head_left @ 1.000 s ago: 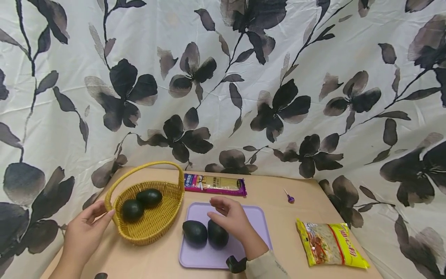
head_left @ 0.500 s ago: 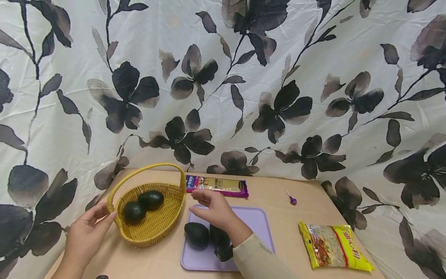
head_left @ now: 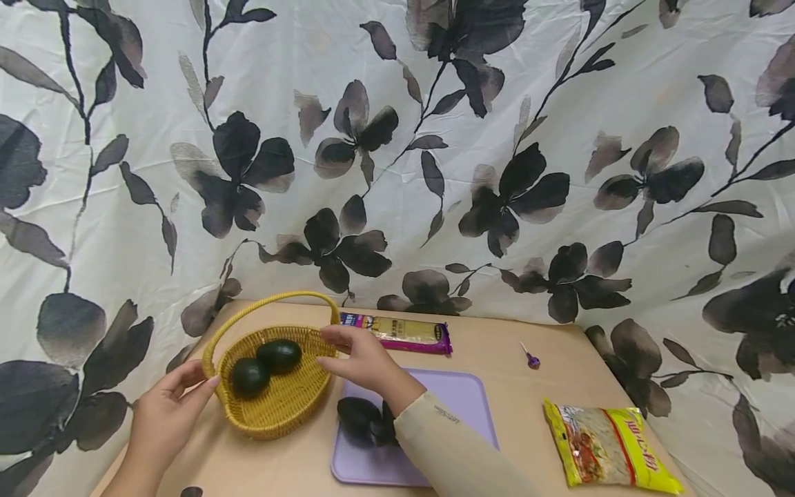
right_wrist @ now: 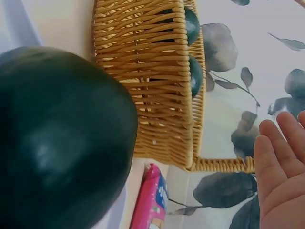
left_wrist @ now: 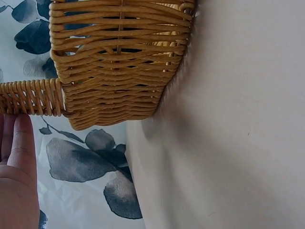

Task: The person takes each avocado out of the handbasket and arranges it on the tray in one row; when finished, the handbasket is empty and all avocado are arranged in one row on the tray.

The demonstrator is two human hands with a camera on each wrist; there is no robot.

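Note:
A yellow wicker basket (head_left: 273,421) with an arched handle (head_left: 273,298) stands at the left of the table. Two dark green avocados (head_left: 279,355) lie inside it. My left hand (head_left: 166,417) holds the left foot of the handle, thumb in front and fingers behind. Over the basket's right rim, my right hand (head_left: 363,362) is spread with thumb and fingers apart; in the right wrist view its straight fingers (right_wrist: 269,157) come close to the handle. Two more avocados (head_left: 359,421) lie on a lilac tray (head_left: 459,400), one mostly hidden by the right arm.
A purple-edged packet (head_left: 410,335) lies behind the tray. To the right are a purple lollipop (head_left: 533,360) and a yellow food bag (head_left: 611,449). Floral cloth (head_left: 435,172) hangs behind the table. A small dark object (head_left: 191,491) shows at the front edge.
My right hand has moved left from above the tray's avocados to the basket's right rim. The left hand stays at the handle, and the basket has not moved on the table.

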